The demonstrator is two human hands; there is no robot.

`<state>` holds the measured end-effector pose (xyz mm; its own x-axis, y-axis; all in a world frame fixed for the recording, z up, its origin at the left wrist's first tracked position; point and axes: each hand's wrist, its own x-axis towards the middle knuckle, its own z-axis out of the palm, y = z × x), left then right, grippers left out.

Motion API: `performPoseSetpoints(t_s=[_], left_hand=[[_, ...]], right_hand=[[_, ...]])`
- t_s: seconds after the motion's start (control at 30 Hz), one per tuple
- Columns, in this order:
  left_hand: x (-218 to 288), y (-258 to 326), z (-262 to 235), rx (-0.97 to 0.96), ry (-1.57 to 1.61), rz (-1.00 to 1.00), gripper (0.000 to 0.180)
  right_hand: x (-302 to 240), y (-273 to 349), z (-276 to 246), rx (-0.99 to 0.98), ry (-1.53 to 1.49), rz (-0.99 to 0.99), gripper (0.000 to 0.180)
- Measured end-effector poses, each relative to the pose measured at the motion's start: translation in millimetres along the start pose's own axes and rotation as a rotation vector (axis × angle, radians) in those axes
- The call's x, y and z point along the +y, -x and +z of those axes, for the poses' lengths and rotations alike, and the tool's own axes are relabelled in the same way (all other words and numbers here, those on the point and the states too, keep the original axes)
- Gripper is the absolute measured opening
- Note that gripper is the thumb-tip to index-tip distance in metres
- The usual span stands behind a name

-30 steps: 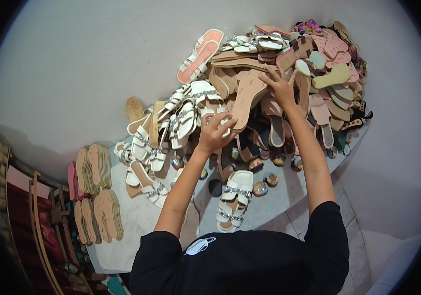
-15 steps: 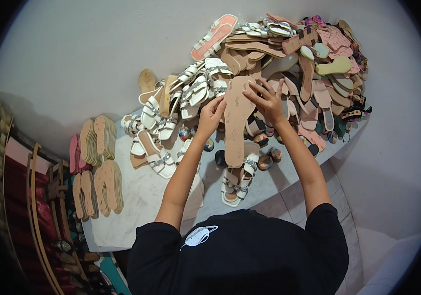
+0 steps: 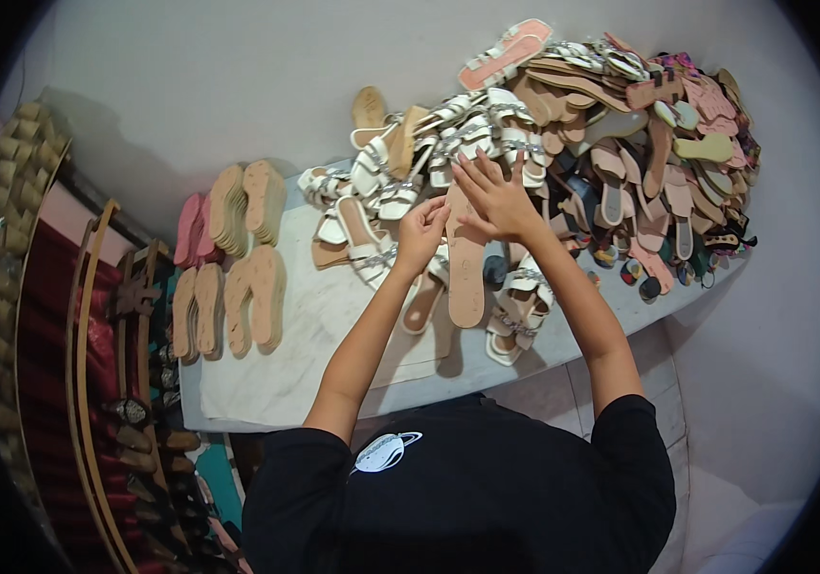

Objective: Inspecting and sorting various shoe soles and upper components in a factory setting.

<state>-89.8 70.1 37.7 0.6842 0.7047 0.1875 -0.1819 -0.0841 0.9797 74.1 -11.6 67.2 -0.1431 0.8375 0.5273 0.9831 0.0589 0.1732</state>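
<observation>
The step in hand looks like pulling one long tan insole (image 3: 465,277) out of the sandal heap: the right hand (image 3: 494,199) lies spread, fingers open, flat over its upper end, while the left hand (image 3: 421,232) is curled at its left edge (whether it truly pinches the sole, I cannot tell). The insole rests lengthwise on the white table (image 3: 286,373), toe end at the white strappy sandals (image 3: 467,134). Next it needs a firm pinch and a draw toward the body. Bare table lies below-left, between the stacked soles (image 3: 247,277) and the front edge; right is crowded
</observation>
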Motion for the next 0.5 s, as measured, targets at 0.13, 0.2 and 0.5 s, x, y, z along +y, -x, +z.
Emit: performPoseSetpoints(t_s=[0.13, 0.2, 0.5], left_hand=[[-1, 20, -48, 0.097, 0.023, 0.007, 0.033], [-2, 28, -65, 0.189, 0.094, -0.003, 0.032], [-10, 60, -161, 0.307, -0.059, 0.123, 0.031]], right_hand=[[-64, -1, 7, -0.029, -0.073, -0.088, 0.077], [-96, 4, 5, -0.070, -0.164, -0.135, 0.079], [-222, 48, 13, -0.266, -0.530, -0.481, 0.057]])
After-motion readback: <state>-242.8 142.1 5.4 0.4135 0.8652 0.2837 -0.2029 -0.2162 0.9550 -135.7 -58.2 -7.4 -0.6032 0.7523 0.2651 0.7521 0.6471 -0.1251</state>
